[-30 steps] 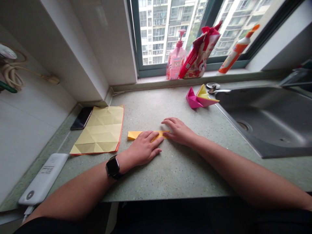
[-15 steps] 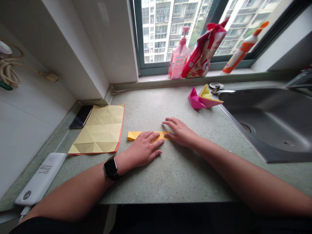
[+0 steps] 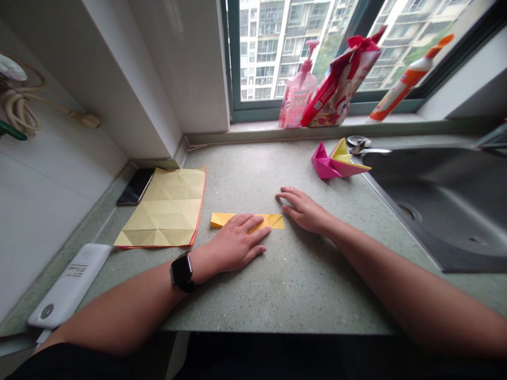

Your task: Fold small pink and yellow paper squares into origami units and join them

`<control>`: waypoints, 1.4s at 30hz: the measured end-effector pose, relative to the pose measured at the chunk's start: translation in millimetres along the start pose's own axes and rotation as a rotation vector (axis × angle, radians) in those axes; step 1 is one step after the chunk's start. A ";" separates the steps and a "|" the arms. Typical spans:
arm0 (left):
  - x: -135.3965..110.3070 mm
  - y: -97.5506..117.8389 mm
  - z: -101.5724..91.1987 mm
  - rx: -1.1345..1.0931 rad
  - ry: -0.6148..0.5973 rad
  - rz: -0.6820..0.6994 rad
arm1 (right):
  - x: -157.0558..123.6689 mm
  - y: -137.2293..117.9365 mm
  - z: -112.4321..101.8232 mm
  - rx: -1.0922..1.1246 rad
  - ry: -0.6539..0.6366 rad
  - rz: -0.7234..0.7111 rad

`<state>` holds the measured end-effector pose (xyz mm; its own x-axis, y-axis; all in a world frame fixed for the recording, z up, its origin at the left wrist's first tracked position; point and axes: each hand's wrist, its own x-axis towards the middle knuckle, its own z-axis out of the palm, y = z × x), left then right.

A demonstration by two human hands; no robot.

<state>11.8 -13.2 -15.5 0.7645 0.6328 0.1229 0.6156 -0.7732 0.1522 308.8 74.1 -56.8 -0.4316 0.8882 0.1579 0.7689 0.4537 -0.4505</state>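
Note:
A narrow folded strip of yellow paper (image 3: 273, 220) lies flat on the speckled counter. My left hand (image 3: 237, 240) rests on its middle, fingers stretched out and pressing it down, and covers part of it. A diagonal crease shows near the strip's right end. Just beyond that end is my right hand (image 3: 303, 209), open, its fingers apart and holding nothing. To the left lies a stack of creased paper sheets (image 3: 166, 211), pale yellow on top with red and orange edges. A pink and yellow folded paper piece (image 3: 336, 161) stands at the back right.
A phone (image 3: 135, 186) lies partly under the paper stack, and a white power bank (image 3: 71, 285) sits at the left. On the right is a metal sink (image 3: 439, 211). A pump bottle (image 3: 297, 97), a red bag (image 3: 336, 84) and an orange-white bottle (image 3: 407, 82) line the windowsill.
My right hand has come off the strip's right end and moved right, uncovering the creased end. My left hand stays on the strip. The whole view has shifted slightly.

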 end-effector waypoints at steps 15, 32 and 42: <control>1.3 -0.5 0.4 0.004 0.032 0.014 | -7.0 -37.8 5.7 -0.175 -0.047 -0.050; -2.1 -0.5 3.0 -0.009 0.033 0.019 | 0.8 -23.8 -12.7 -0.079 0.272 -0.120; -6.2 -4.4 6.8 -0.045 0.007 0.019 | -17.8 -67.5 -16.0 -0.172 -0.008 -0.348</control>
<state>5.7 -14.0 -23.6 0.7745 0.6183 0.1332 0.5915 -0.7827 0.1936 272.2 28.9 -15.2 -0.6836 0.6787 0.2684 0.6435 0.7340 -0.2171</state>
